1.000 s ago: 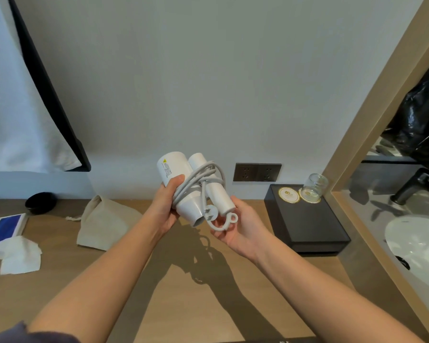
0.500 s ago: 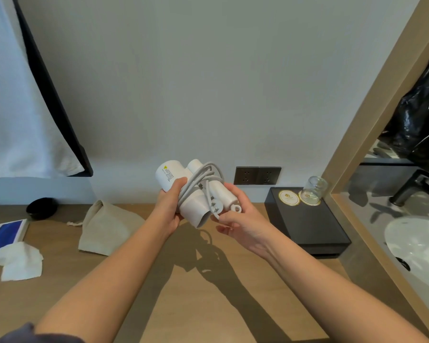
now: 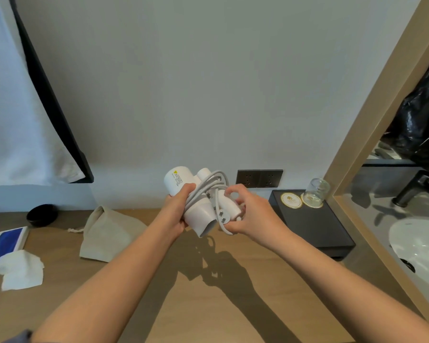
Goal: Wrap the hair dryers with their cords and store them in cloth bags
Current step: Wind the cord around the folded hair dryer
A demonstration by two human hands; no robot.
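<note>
Two bare forearms reach forward over the wooden table (image 3: pixel 233 305), and both hands meet on a white hair dryer (image 3: pixel 198 216) held in the air above it. The left hand (image 3: pixel 176 214) is closed around the dryer's barrel from the left side, thumb on top beside the yellow warning label. The right hand (image 3: pixel 248 214) grips the folded handle end — its fingers curled over the last loops of the grey cord (image 3: pixel 208 189), which is wound several times around body and handle. The plug (image 3: pixel 222 217) hangs just under the right thumb, against the barrel's open mouth.

Left of the left hand, a beige cloth bag (image 3: pixel 107 233) lies flat on the table, its drawstring trailing out toward the left. Further left sit crumpled white tissues (image 3: pixel 20 271) and a blue-and-white box (image 3: pixel 5 243), with a small black bowl (image 3: pixel 42 214) behind them near the wall.

Right of the right hand is a black tray (image 3: pixel 315 231) carrying two round coasters — an upturned glass (image 3: pixel 316 193) stands on one. Beyond the hands, a dark double socket (image 3: pixel 259 178) is set in the grey wall. At far right, past a wooden frame, are a white sink (image 3: pixel 419 243) and a black tap (image 3: pixel 416 186).
</note>
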